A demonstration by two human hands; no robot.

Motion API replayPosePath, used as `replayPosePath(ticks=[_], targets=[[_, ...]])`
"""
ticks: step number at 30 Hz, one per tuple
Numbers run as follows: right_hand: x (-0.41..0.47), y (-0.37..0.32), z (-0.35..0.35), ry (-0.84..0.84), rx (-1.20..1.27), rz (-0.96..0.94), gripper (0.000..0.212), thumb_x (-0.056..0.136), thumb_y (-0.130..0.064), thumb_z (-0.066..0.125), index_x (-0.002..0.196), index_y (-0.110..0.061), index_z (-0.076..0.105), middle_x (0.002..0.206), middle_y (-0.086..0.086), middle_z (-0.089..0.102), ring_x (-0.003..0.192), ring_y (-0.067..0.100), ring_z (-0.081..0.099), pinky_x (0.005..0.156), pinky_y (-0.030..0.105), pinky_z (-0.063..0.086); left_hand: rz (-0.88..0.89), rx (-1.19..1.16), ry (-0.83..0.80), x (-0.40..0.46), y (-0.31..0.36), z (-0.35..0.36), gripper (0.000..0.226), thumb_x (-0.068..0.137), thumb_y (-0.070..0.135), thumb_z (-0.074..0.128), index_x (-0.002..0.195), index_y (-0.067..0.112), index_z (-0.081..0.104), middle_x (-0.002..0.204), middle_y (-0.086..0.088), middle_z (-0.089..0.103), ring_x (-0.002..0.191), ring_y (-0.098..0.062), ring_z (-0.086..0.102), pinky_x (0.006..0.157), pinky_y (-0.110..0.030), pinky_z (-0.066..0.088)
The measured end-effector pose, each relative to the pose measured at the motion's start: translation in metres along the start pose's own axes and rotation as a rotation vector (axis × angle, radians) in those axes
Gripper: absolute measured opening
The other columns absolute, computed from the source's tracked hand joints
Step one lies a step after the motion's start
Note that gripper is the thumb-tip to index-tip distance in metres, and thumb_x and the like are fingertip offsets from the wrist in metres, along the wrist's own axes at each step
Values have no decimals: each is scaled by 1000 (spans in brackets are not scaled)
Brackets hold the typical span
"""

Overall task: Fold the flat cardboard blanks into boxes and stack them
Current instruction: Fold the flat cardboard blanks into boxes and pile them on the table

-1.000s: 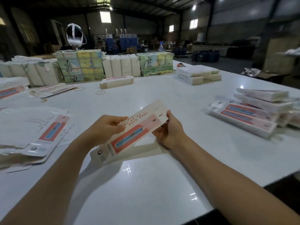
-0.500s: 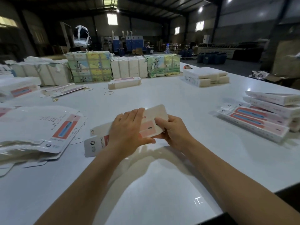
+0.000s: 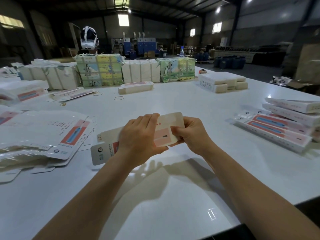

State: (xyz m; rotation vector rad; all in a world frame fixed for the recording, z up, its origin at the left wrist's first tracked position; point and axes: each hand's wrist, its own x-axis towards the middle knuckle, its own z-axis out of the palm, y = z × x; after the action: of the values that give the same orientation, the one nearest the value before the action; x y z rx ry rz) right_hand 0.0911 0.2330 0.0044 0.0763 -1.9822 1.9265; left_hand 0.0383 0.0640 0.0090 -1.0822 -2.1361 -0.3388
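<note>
A flat white-and-pink cardboard blank [image 3: 162, 135] is held just above the white table [image 3: 173, 196], in the middle. My left hand [image 3: 138, 141] lies over its centre, fingers across the top and thumb under the near edge. At the blank's right end my right hand [image 3: 190, 135] pinches a panel with thumb and fingers. The blank's left end [image 3: 100, 153] sticks out past my left hand. A pile of flat blanks [image 3: 43, 135] lies to the left. Folded boxes [image 3: 284, 123] are stacked at the right.
Wrapped bundles [image 3: 98, 70] line the table's far side, with a single box [image 3: 136, 87] and rubber bands [image 3: 119, 98] before them. White packs [image 3: 223, 82] stand at the far right. The table's front edge [image 3: 259, 215] runs near my right forearm.
The blank went from tilted up in both hands to low and level over the table. My left hand moved over its centre, and my right hand closed in on the right end.
</note>
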Motion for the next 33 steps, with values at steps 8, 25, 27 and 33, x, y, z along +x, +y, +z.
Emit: replayPosePath(ticks=[8, 25, 27, 33], targets=[[-3, 0, -1, 23, -16, 0, 19, 86, 9, 57, 84, -5, 69, 73, 7, 72, 58, 26, 68, 50, 28, 55, -3, 12, -63, 2, -4, 0, 86, 51, 57, 83, 114, 3, 60, 94, -10, 67, 75, -31, 63, 69, -39, 48], [-4, 20, 17, 573, -35, -42, 26, 95, -14, 51, 76, -23, 65, 73, -1, 66, 66, 16, 66, 62, 31, 58, -248, 54, -62, -3, -28, 10, 79, 70, 63, 68, 129, 15, 47, 110, -4, 63, 92, -26, 59, 73, -35, 43], [-5, 21, 25, 499, -77, -85, 26, 95, -13, 53, 78, -26, 68, 78, -3, 68, 71, 13, 67, 63, 27, 58, -269, 59, -77, -2, -26, 13, 79, 71, 66, 65, 129, 17, 45, 112, -3, 62, 91, -25, 59, 73, -34, 45], [-8, 24, 34, 381, -265, -157, 23, 95, -13, 55, 113, -17, 69, 99, -15, 61, 94, 9, 61, 77, 22, 53, -279, 38, -127, -2, -22, 21, 81, 69, 71, 60, 131, 20, 42, 116, 0, 61, 94, -22, 60, 74, -32, 47]])
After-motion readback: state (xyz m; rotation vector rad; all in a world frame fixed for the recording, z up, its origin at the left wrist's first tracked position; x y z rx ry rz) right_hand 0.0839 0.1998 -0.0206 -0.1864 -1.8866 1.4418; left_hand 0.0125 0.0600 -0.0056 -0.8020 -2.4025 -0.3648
